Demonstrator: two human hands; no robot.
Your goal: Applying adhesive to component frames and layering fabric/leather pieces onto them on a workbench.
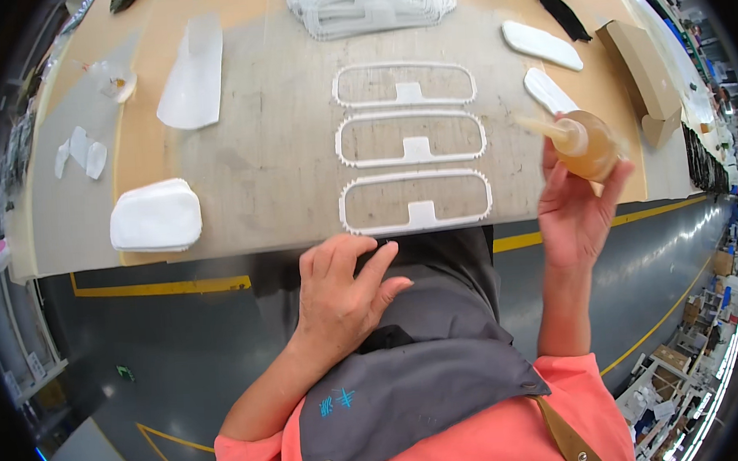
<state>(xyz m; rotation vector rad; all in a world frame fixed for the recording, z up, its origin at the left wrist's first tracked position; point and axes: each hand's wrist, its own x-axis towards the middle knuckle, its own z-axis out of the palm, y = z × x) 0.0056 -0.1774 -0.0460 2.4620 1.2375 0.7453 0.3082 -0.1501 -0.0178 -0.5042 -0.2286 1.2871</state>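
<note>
Bottle (592,151) and frames (416,149) are beyond the grey apron (430,396), which bears blue characters (345,398). Empty and loosely bent, thumb apart from the fingers, the left hand (343,289) is at the near edge of the table (272,169), while the right hand (573,222) has its fingers closed around the amber bottle above the right side, nozzle (543,127) pointing left. Three white frames lie in a column up the middle, a white pile (368,6) behind them.
</note>
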